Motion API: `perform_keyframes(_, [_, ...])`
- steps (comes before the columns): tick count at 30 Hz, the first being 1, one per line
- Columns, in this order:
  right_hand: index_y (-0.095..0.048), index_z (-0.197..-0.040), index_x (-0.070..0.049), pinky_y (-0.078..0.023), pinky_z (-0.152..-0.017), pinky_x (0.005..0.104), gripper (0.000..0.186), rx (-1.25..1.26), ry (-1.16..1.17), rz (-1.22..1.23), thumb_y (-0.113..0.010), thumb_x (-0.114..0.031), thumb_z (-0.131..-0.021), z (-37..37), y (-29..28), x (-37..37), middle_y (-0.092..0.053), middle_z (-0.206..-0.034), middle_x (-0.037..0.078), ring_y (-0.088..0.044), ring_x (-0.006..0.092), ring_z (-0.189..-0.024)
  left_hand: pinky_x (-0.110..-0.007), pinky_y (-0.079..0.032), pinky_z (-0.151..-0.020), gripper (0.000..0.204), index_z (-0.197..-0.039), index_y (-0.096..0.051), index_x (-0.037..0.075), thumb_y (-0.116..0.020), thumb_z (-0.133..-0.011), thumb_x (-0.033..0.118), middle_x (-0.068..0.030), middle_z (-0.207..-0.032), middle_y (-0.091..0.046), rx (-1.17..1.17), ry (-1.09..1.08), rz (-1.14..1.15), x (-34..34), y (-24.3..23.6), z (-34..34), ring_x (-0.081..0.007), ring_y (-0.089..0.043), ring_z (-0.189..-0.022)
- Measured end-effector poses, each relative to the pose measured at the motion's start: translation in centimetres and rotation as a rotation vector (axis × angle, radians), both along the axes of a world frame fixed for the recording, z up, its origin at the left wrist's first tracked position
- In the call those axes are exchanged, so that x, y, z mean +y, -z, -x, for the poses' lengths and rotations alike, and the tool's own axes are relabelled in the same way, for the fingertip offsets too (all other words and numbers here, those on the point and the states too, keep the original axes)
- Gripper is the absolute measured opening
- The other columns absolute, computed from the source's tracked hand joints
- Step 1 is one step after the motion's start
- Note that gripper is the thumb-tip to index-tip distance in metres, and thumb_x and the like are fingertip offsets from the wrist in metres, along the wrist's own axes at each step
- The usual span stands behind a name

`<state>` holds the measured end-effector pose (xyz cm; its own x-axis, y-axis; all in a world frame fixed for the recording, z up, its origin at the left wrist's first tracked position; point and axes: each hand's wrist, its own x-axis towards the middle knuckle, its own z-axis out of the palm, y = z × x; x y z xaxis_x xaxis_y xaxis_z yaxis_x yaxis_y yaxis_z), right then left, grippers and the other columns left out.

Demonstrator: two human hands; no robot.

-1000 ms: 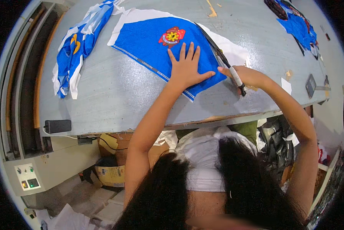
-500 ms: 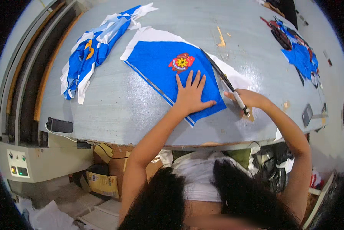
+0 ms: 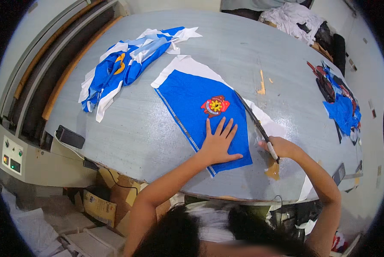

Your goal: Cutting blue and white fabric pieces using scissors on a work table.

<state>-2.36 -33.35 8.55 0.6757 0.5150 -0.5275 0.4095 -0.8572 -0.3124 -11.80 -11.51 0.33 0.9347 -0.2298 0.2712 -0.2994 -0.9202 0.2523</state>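
Note:
A blue cloth panel with a red and yellow emblem lies flat on the table. White margin runs along its far edge, and a narrow printed strip borders its left side. My left hand rests on the panel with fingers spread, just below the emblem. On the right, my right hand grips the handles of long dark scissors, whose light wrapping shows by the fingers. The blades point away from me along the panel's right edge. Beyond them lies a white strip of cloth.
Crumpled blue and white cloth lies at the far left of the table; another cloth pile is at the right. A black box with a cable sits at the left edge, near a machine. White fabric is heaped behind.
The head view has tilted up, so the table and cloth sit lower in the picture. Both hands keep nearly the same places relative to the panel, the right one still on the scissors.

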Motion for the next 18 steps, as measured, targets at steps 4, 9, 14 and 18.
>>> perform_keyframes(4, [-0.055,-0.081,0.014,-0.048,-0.066,0.0391,0.08,0.021,0.058,0.123,-0.043,-0.065,-0.079,-0.7,-1.1,0.6,-0.059,-0.071,0.028,-0.061,0.0383,-0.071,-0.069,0.0,-0.096,0.096,-0.135,-0.031,0.005,-0.046,-0.069,0.072,-0.0156,-0.143,-0.023,0.013,-0.004,-0.016,0.0,-0.3,0.1,-0.0339,-0.016,-0.133])
perform_keyframes(9, [-0.055,-0.082,0.014,-0.048,-0.066,0.0399,0.077,-0.074,0.012,0.089,-0.045,-0.063,-0.08,-1.0,-0.1,1.0,-0.059,-0.072,0.029,-0.062,0.0387,-0.073,-0.069,0.001,-0.096,0.096,-0.135,-0.03,0.005,-0.046,-0.069,0.072,-0.0156,-0.143,-0.022,0.06,0.005,-0.014,0.0,-0.4,0.0,-0.0337,-0.014,-0.133])
perform_keyframes(14, [-0.055,-0.079,0.011,-0.048,-0.064,0.0395,0.071,-0.175,-0.003,0.057,-0.044,-0.059,-0.082,-1.3,0.7,0.3,-0.059,-0.07,0.028,-0.062,0.0378,-0.071,-0.069,0.001,-0.096,0.095,-0.136,-0.03,0.005,-0.046,-0.069,0.072,-0.0156,-0.144,-0.021,0.038,0.003,-0.034,0.0,-0.4,0.0,-0.0337,-0.014,-0.134])
perform_keyframes(18, [-0.055,-0.082,0.012,-0.048,-0.064,0.0383,0.072,-0.031,-0.068,0.073,-0.044,-0.06,-0.082,-2.6,-0.8,0.5,-0.059,-0.07,0.026,-0.062,0.0362,-0.07,-0.068,0.001,-0.097,0.095,-0.136,-0.03,0.005,-0.046,-0.07,0.072,-0.0157,-0.144,-0.021,0.045,0.013,-0.017,0.0,-0.5,0.0,-0.0338,-0.014,-0.134])
